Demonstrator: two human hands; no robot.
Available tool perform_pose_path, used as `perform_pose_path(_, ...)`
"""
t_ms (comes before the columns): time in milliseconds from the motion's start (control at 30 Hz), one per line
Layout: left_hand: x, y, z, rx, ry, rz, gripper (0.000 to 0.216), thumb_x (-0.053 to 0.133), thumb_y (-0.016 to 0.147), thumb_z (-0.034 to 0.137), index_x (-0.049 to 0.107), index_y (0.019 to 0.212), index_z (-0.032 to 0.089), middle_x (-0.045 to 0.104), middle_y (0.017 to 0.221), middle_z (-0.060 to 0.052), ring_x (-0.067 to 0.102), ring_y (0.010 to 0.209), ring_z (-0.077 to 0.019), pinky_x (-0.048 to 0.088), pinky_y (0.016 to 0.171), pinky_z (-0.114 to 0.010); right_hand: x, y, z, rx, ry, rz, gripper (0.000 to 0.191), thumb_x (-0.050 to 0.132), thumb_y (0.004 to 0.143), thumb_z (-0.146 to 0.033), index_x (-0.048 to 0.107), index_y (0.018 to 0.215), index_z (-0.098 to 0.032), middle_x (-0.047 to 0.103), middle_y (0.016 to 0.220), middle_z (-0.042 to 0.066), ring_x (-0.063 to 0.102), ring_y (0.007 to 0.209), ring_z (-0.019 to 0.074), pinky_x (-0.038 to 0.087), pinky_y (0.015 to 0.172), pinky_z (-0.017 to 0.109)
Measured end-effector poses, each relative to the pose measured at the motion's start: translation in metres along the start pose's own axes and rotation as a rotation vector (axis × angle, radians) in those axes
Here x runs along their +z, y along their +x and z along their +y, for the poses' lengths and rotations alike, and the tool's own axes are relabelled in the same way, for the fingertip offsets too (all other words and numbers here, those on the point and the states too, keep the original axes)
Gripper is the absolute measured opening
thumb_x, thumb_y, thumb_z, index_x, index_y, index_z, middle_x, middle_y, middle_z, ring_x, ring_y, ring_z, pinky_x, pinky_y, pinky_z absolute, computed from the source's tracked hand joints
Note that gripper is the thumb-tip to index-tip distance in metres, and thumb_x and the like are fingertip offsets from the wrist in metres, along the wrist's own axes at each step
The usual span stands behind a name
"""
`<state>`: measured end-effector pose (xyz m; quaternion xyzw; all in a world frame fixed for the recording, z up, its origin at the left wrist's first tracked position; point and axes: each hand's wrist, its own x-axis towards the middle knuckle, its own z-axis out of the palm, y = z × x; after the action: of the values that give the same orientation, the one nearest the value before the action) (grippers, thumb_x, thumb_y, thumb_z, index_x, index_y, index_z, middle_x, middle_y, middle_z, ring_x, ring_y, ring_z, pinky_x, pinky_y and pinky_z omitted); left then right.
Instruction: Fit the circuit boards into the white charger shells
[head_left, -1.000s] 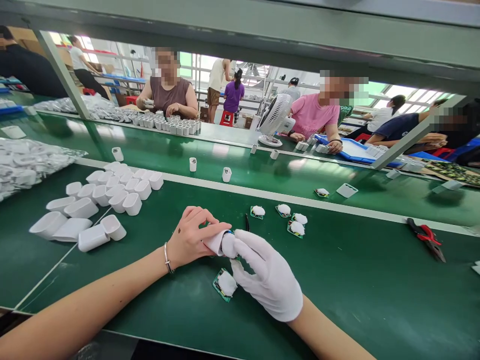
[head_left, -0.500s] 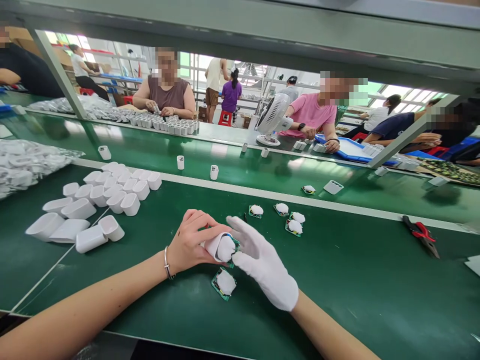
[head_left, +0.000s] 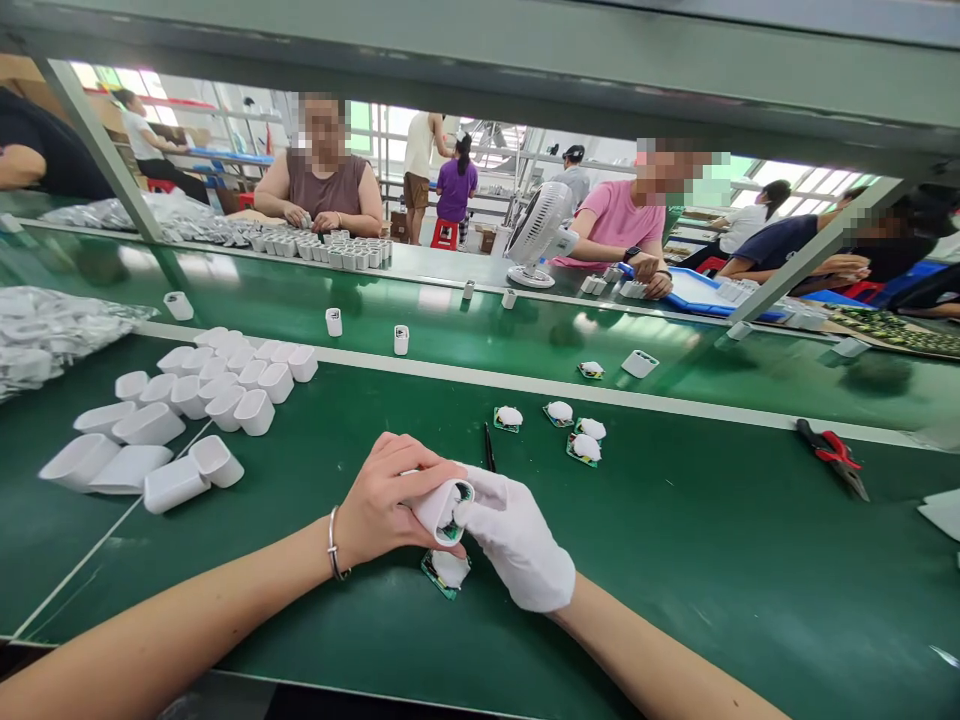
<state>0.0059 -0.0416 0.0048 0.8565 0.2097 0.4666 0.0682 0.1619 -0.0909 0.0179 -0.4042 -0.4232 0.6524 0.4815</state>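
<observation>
My left hand (head_left: 397, 495) is closed around a white plastic housing (head_left: 431, 508), whose open end faces right. Inside that opening sits a circuit board (head_left: 466, 492) with white filler on it, mostly hidden by the housing walls. White-gloved, my right hand (head_left: 517, 540) rests against the housing's open end, its thumb on the board at the opening and its other fingers curled behind the rim. Just below the hands, another circuit board (head_left: 450, 570) with a white lump lies on the green mat, partly covered by my left fingers.
White housings (head_left: 217, 385) stand grouped at left beside a plastic bag (head_left: 60, 335). Several boards (head_left: 583, 447) lie beyond my hands, near a black pen-like tool (head_left: 490, 447). Pliers (head_left: 832, 455) lie at right. Across the green belt (head_left: 480, 335), co-workers sit near a fan (head_left: 538, 230).
The circuit board has gone deeper into the housing. My right hand has moved left and closed in, its thumb now at the opening. Housings on the belt have shifted left.
</observation>
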Motion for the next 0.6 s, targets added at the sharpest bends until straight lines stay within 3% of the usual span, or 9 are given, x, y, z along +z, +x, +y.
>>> perform_pose_path(133,0.000,0.002,0.000,-0.096,-0.215,-0.072,0.049,0.067,0.071,0.053,0.063,0.104,0.018,0.069,0.091,-0.008,0.057,0.078,-0.0181,0.045,0.073,-0.032,0.000,-0.003,-0.004,-0.020,-0.047,0.111,0.040,0.080,0.057,-0.038,0.067,0.089,-0.020,0.069,0.085,0.004,0.063,0.081,0.0197,0.050,0.076,0.034)
perform_pose_path(233,-0.001,0.002,0.001,-0.175,-0.320,-0.135,0.044,0.066,0.074,0.048,0.062,0.105,0.018,0.069,0.096,-0.008,0.056,0.081,-0.0186,0.047,0.073,-0.032,-0.007,-0.004,-0.007,-0.061,-0.155,0.105,0.040,0.075,0.062,-0.044,0.065,0.093,-0.020,0.069,0.083,0.004,0.064,0.075,0.0192,0.051,0.071,0.034)
perform_pose_path(333,-0.001,0.002,0.001,-0.206,-0.339,-0.165,0.041,0.066,0.076,0.045,0.061,0.107,0.018,0.069,0.101,-0.009,0.056,0.082,-0.0189,0.047,0.075,-0.033,-0.020,0.000,-0.009,-0.220,-0.530,0.165,0.033,0.060,0.076,-0.047,0.066,0.093,-0.019,0.066,0.075,0.004,0.060,0.065,0.0170,0.049,0.063,0.033)
perform_pose_path(433,0.000,0.001,-0.002,-0.183,-0.339,-0.176,0.041,0.064,0.079,0.038,0.058,0.114,0.018,0.069,0.102,-0.008,0.056,0.082,-0.0182,0.046,0.080,-0.035,-0.033,0.010,-0.007,-0.376,-1.097,0.451,0.025,0.054,0.080,-0.039,0.066,0.092,-0.020,0.064,0.082,0.006,0.059,0.073,0.0195,0.046,0.066,0.033)
perform_pose_path(500,0.001,0.000,-0.004,-0.151,-0.343,-0.177,0.041,0.062,0.081,0.032,0.055,0.119,0.019,0.069,0.102,-0.008,0.056,0.084,-0.0177,0.045,0.083,-0.036,-0.040,0.018,-0.003,-0.291,-1.392,0.537,0.027,0.057,0.078,-0.039,0.065,0.098,-0.022,0.063,0.093,0.007,0.059,0.086,0.0231,0.045,0.067,0.032)
perform_pose_path(600,0.003,-0.001,-0.008,-0.138,-0.334,-0.155,0.041,0.061,0.081,0.026,0.054,0.121,0.021,0.065,0.110,-0.009,0.056,0.091,-0.0186,0.045,0.085,-0.036,-0.044,0.026,0.001,-0.030,-1.581,0.446,0.029,0.054,0.081,-0.036,0.061,0.106,-0.024,0.063,0.101,0.006,0.060,0.089,0.0228,0.042,0.063,0.029)
